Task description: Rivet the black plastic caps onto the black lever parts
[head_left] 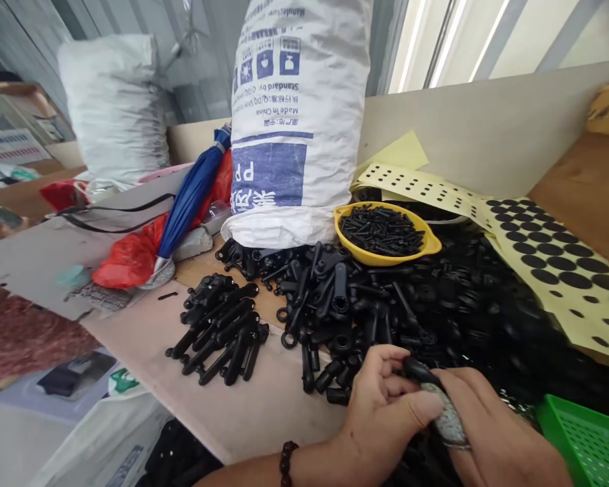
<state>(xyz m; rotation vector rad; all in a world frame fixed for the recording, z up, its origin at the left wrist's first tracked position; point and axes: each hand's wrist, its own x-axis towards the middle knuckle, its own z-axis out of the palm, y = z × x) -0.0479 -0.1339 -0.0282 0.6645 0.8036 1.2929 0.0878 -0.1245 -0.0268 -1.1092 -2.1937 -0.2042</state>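
Between the hands [373, 406], a black part [418, 370] (black pile [329, 291] alongside).

Left hand [378, 406], a dark beaded bracelet [287, 463] at its wrist, with fingers closed on a black plastic part [417, 370]; right hand [507, 426] just beside it, its grip partly hidden. Beyond, loose black parts [335, 291] heap across the desk [279, 412]; left of these, elongated black pieces [220, 331] lie grouped. Far centre: white printed sack [304, 81] and yellow bowl [429, 246] of small black pieces [378, 230]. Far right: yellow sheet [548, 314] with black discs. Near right: green perforated basket [555, 423]. Left: folded blue umbrella [193, 189] against a red plastic bag [129, 258].
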